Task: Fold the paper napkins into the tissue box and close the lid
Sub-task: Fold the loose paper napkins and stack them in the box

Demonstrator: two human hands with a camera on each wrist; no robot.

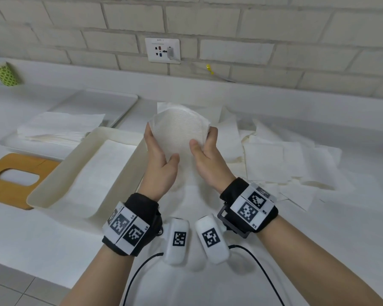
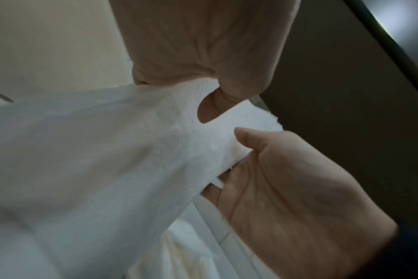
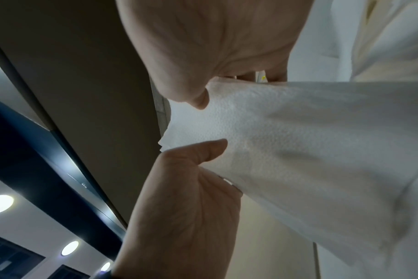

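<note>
Both hands hold one white paper napkin (image 1: 178,131) up above the table's middle. My left hand (image 1: 159,144) pinches its left edge and my right hand (image 1: 205,140) pinches its right edge, so the sheet bows between them. The left wrist view shows the napkin (image 2: 108,151) between thumb and fingertips of the left hand (image 2: 217,94). The right wrist view shows the napkin (image 3: 298,141) held by the right hand (image 3: 203,94). The cream tissue box (image 1: 42,195) stands open left of my hands, with a white sheet inside. Its wooden lid (image 1: 16,191) lies flat further left.
Several loose napkins (image 1: 274,160) lie spread on the right of the table. A white tray (image 1: 124,100) at the back left carries a stack of folded napkins (image 1: 60,129). A green cup (image 1: 5,74) stands far left by the wall. A wall socket (image 1: 163,50) sits behind.
</note>
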